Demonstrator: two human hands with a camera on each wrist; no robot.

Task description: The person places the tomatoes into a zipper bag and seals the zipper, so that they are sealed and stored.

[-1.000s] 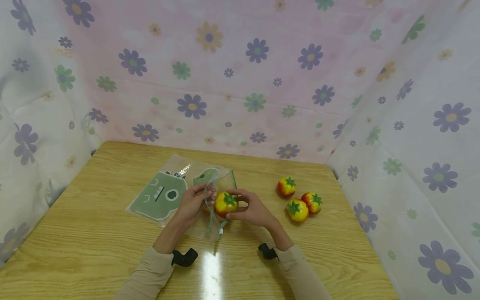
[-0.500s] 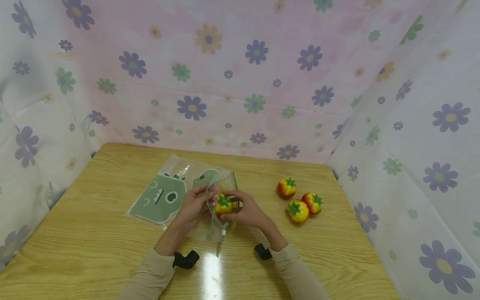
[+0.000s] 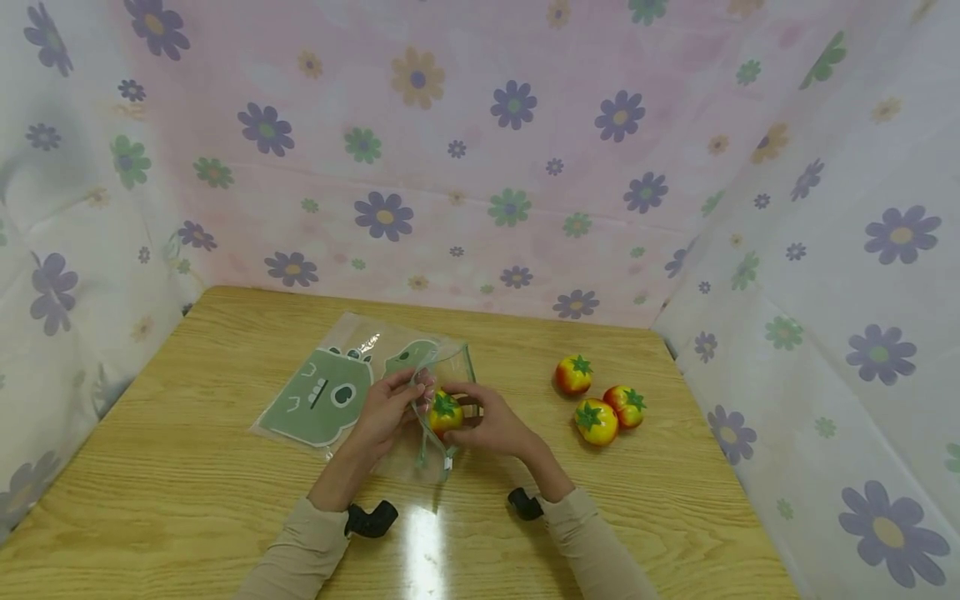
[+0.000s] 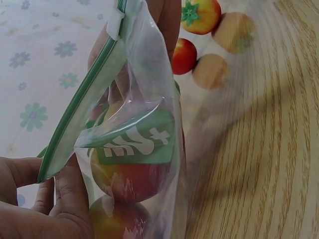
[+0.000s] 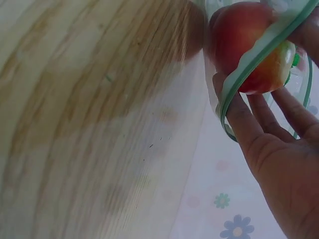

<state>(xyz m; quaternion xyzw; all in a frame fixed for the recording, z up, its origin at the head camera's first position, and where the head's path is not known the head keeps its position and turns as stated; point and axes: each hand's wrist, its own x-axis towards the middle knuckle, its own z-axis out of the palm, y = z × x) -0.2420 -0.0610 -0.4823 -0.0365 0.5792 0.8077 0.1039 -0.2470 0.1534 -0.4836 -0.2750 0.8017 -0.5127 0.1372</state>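
Note:
A clear zip bag [image 3: 322, 398] with green cartoon prints lies on the table, its green-edged mouth spread toward the right. My left hand [image 3: 384, 408] pinches the zip edge [image 4: 75, 107] between thumb and fingers. With bent fingers, my right hand [image 3: 491, 421] holds a red-and-yellow fruit with a green leafy cap [image 3: 446, 414] at the bag's mouth. In the right wrist view this fruit [image 5: 249, 45] sits behind the green rim, fingertips against its underside. Through the plastic in the left wrist view, another rounded red-and-yellow shape [image 4: 119, 216] shows below a fruit [image 4: 129, 179].
Three similar fruits stand close together on the right of the wooden table [image 3: 675, 500]: one at the back [image 3: 573, 375], one in front [image 3: 597, 422] and one to the right [image 3: 624, 406]. A white zip slider [image 4: 115, 24] hangs on the bag's edge. Flowered cloth [image 3: 465, 167] walls the table.
Over the second, my right hand has shifted slightly left, bringing the fruit further into the bag's mouth. My left hand keeps its hold on the edge. The three other fruits stay put.

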